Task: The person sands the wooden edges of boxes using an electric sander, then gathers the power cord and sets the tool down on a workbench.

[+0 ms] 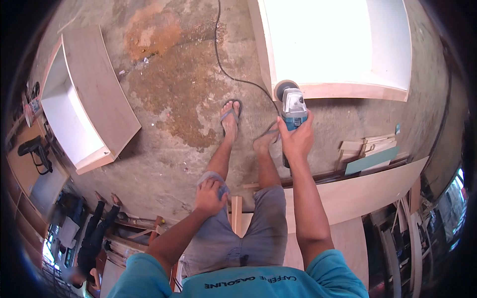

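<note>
My right hand (298,139) is wrapped round the body of a teal and grey angle grinder (294,107). The grinder's round disc (285,90) is at the near left corner of a large wooden box (348,92) with a white inside; whether it touches the wood I cannot tell. A black cord (242,81) lies across the floor beside the grinder. My left hand (211,194) rests on my left knee, on the grey shorts, with its fingers spread and nothing in it.
Another wooden box (97,89) with a white inside stands on the left. Wood offcuts (370,146) and a long board (357,186) lie at the right. A person in dark clothes (92,243) is at the lower left, near a black power tool (36,153).
</note>
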